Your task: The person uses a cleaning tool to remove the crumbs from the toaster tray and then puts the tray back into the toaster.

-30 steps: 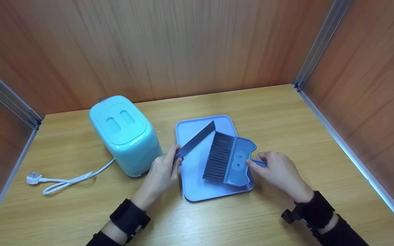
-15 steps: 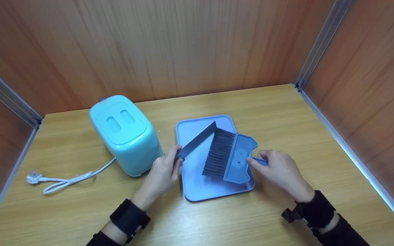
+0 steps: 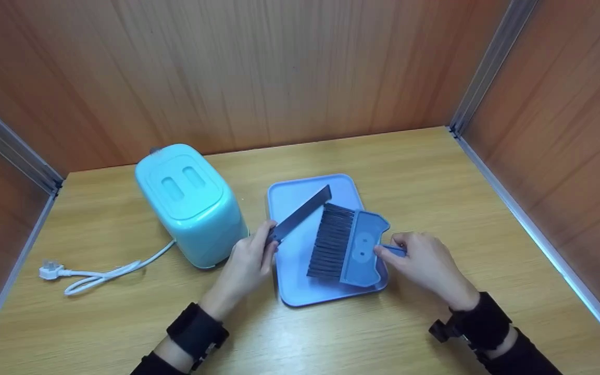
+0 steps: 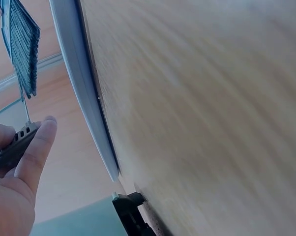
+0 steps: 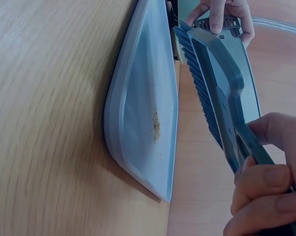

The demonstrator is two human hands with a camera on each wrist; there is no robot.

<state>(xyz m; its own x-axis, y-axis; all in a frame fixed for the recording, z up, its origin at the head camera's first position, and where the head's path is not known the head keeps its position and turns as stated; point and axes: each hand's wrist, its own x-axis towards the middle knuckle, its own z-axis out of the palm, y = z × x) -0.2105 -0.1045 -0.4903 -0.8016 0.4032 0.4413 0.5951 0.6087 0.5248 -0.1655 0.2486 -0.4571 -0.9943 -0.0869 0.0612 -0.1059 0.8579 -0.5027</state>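
My left hand (image 3: 248, 260) grips the black slotted end of a thin metal crumb tray (image 3: 302, 213), which is tilted above a blue plastic tray (image 3: 296, 286). In my right hand (image 3: 427, 265) is the handle of a blue hand brush (image 3: 363, 250), pinched between thumb and fingers. The brush's dark bristles (image 3: 331, 239) point left toward the crumb tray; in the head view a narrow gap shows between them. Seen from the right wrist, the brush is raised above the blue tray, and a small heap of brown crumbs (image 5: 156, 127) lies on that tray.
A turquoise toaster (image 3: 206, 224) with a covered top stands left of the blue tray, close to my left hand. Its white cord and plug (image 3: 52, 271) lie on the wooden table (image 3: 289, 344). Wooden panels (image 3: 300, 78) close off the back and both sides.
The brush has gone slightly up against the crumb tray's far end, then back down toward me. My left hand and the crumb tray stay almost still.
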